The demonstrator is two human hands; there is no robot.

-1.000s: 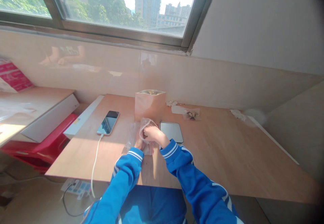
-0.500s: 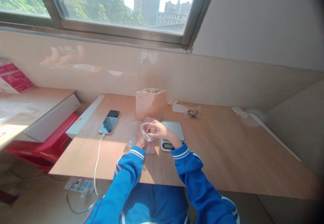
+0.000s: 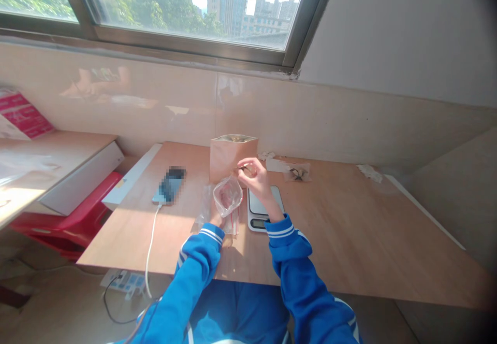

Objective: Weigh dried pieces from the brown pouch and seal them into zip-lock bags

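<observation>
My left hand is gripping a clear plastic zip bag, whose wide mouth faces up toward me; the film hides most of the fingers. Above and to the right of that mouth, my right hand is raised with thumb and fingers curled in a pinch. A small dark brownish piece shows at its fingertips, too small to identify. Under the right wrist lies a white kitchen scale with a grey display. Just behind the hands stands an open pinkish-tan pouch with a shiny lining.
A phone on a white charging cable lies at left. Farther right, a small clear bag contains dark pieces. Crumpled tissue lies near the wall. A red stool stands between this table and another at left.
My right hand has come up out of the bag's mouth, moving right and away from me, with the small piece at its fingertips. My left hand stays at the bag, whose opening now shows fully.
</observation>
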